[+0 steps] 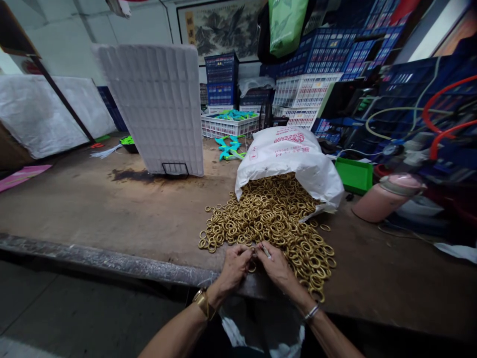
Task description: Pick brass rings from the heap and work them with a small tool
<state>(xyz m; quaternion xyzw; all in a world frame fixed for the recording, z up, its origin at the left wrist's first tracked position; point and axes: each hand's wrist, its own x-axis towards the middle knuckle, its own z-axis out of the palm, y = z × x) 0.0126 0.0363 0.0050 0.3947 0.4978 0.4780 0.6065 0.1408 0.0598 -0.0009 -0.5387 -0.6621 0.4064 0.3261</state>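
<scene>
A large pile of brass-coloured rings (pixel 268 219) spills from a white woven sack (pixel 286 149) onto the table. At the near edge of the pile, my left hand (pixel 235 266) is closed, its fingertips pinching a ring (pixel 253 252). My right hand (pixel 276 263) meets it there, closed on a small, thin metal tool (pixel 266 250) that looks like a short blade. Another ring (pixel 252 267) shows between the two hands, just below the fingertips; whether it is held or lying on the table I cannot tell.
A tall white ribbed panel (pixel 160 109) stands in a black wire stand on the brown table (pixel 74 199). A pink bottle (pixel 387 196) and green tray (pixel 354 175) are at right. Stacked crates (pixel 305 94) fill the back. A whitish plastic bag (pixel 238 330) hangs below the table edge.
</scene>
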